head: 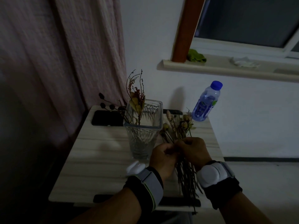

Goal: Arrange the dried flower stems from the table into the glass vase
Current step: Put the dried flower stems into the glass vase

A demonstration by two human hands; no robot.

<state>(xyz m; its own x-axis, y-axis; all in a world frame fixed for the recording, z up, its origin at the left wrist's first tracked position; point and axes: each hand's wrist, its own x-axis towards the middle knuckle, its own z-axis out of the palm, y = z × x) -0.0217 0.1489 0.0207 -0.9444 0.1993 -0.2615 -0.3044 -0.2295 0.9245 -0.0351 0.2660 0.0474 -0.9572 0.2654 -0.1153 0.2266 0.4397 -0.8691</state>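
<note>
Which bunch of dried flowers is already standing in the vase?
The reddish, dark-budded stems stand upright in the glass vase. The other bunch lies on the table, held by both hands.

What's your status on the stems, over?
Both hands, left hand and right hand, grip the stem bundle on the table. Glass vase holds some stems. Nothing blocking.

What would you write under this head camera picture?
Both hands grip dried stems beside a partly filled glass vase.
</note>
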